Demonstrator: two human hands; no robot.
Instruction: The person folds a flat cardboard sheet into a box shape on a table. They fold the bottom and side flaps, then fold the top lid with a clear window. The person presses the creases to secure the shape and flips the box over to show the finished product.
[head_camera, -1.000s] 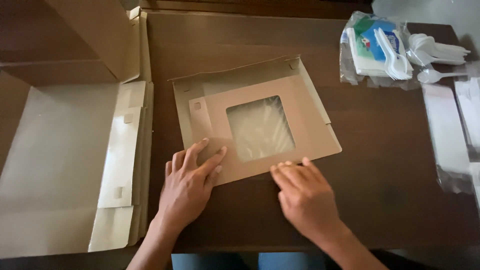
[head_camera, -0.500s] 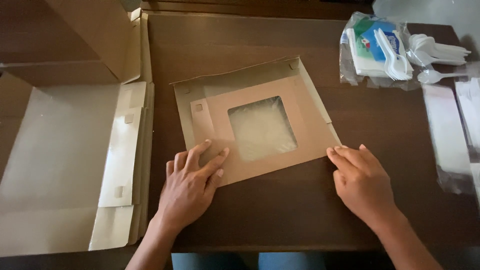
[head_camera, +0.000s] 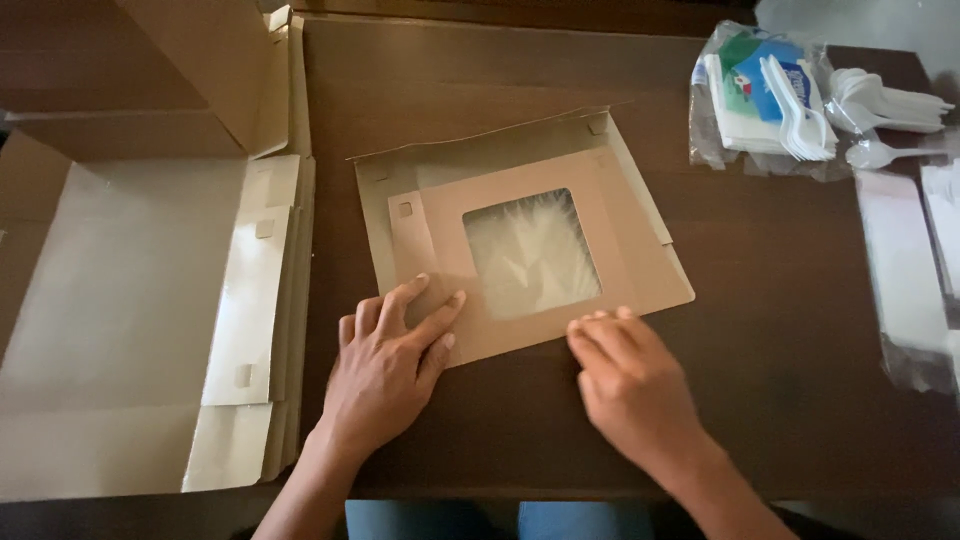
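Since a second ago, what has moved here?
The right hand slid out to the box lid's right corner, then came back along its near edge to the middle. The left hand stayed pressed flat on the lid's near left corner. The lid, the open box and the cutlery bag kept their places.

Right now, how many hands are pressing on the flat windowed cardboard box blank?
2. The left hand lies flat on the windowed box blank at its near left corner; the right hand has its fingertips at the near edge, below the clear window. No other hands are in view.
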